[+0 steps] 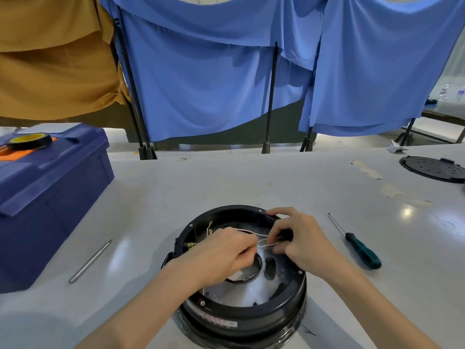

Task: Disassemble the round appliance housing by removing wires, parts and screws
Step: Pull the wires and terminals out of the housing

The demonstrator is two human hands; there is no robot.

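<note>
1 round black housing (251, 321) sat on the near middle of the bench (226, 180), open side up. Its pale inner plate with dark cut-outs was partly hidden by 2 hands. The left hand (221, 253) and right hand (299, 243) each had curled fingers pinching thin white wires (251, 232) stretched between them; the strand count was unclear. 1 green-handled screwdriver (362, 250) lay right, 1 metal rod (90, 260) left, 1 blue toolbox (50, 197) bearing 1 tape roll (29, 141) far left, and 1 black disc (432, 170) far right, cut off
</note>
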